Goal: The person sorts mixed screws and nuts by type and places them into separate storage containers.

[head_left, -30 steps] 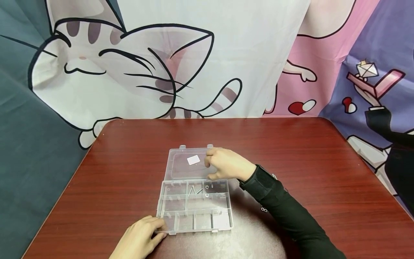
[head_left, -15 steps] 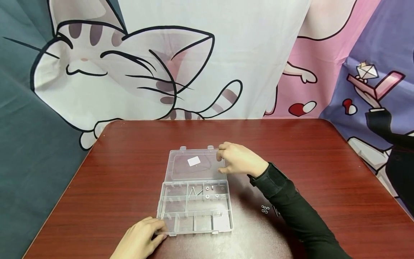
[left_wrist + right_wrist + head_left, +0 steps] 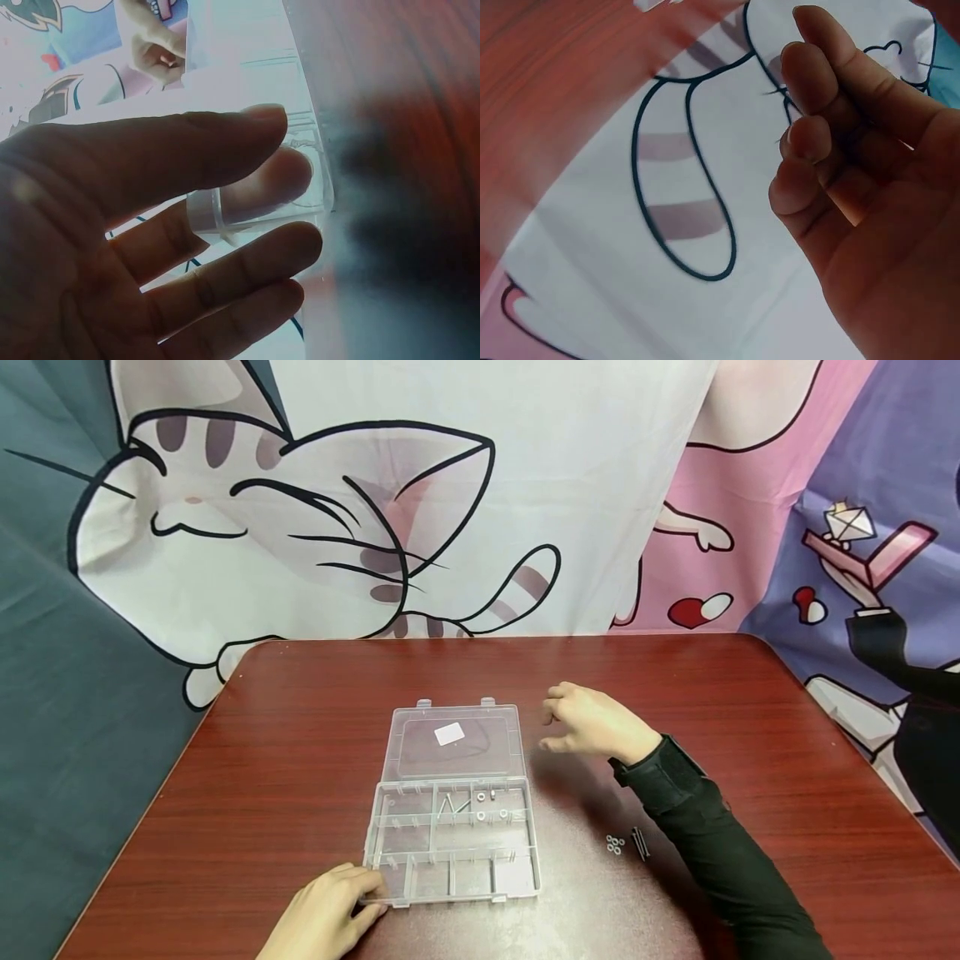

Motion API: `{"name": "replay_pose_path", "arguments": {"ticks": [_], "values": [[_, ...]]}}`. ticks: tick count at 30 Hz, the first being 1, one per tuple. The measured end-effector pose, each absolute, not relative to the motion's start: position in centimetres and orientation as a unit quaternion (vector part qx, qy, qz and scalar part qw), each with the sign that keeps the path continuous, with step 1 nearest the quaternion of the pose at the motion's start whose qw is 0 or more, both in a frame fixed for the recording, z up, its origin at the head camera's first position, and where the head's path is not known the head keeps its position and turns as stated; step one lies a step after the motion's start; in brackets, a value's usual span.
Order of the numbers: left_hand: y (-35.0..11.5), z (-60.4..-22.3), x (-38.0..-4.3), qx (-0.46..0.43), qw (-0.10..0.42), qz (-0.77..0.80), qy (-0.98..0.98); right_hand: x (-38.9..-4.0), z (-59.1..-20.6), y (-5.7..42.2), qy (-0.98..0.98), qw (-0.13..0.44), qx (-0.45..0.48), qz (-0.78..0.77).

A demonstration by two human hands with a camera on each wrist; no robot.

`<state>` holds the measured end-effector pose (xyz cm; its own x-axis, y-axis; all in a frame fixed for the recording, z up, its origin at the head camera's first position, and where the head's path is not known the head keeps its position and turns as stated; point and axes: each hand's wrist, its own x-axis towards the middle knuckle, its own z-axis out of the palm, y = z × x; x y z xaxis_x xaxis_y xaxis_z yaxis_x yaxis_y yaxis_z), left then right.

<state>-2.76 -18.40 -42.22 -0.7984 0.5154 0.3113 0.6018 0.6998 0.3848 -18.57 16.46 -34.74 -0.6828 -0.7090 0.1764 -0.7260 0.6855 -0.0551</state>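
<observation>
A clear plastic compartment box lies on the table, its lid folded back flat with a white label on it. My left hand pinches the box's near left corner; the left wrist view shows the thumb on one side of the clear wall and the index finger on the other. In a back compartment on the right sit several small nuts, with a few screws in the one beside it. To the right of the lid, over the table, is my right hand, fingers loosely bent and holding nothing.
Several nuts and some screws lie on the red-brown table right of the box, close to the right sleeve. A printed cat cloth hangs behind the table's far edge.
My right hand has moved right, from over the lid to beside it, and the loose nuts and screws have come into view by the sleeve. The left hand has stayed at the corner.
</observation>
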Motion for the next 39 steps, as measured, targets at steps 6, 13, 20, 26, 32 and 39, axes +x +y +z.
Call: {"name": "replay_pose_path", "arguments": {"ticks": [6, 13, 20, 26, 32, 39], "values": [[-18.5, -42.2, -2.7, -0.302, 0.073, -0.241, -0.919, -18.5, -35.2, 18.3, -0.927, 0.056, 0.364, 0.065], [-18.3, -42.2, -2.7, -0.301, 0.088, -0.239, -0.919, -18.2, -35.9, 20.6, -0.937, 0.040, 0.342, 0.067], [-18.3, -42.1, -2.6, -0.297, 0.081, -0.238, -0.921, -17.8, -36.8, 23.1, -0.946, 0.022, 0.315, 0.079], [-18.2, -42.1, -2.7, -0.294, 0.089, -0.237, -0.922, -17.5, -37.5, 24.8, -0.950, 0.022, 0.304, 0.073], [-18.2, -42.1, -2.7, -0.292, 0.083, -0.237, -0.923, -16.9, -38.0, 26.0, -0.956, 0.013, 0.287, 0.062], [-18.2, -42.1, -2.7, -0.296, 0.088, -0.233, -0.922, -16.0, -38.8, 27.2, -0.963, -0.015, 0.262, 0.067]]}}
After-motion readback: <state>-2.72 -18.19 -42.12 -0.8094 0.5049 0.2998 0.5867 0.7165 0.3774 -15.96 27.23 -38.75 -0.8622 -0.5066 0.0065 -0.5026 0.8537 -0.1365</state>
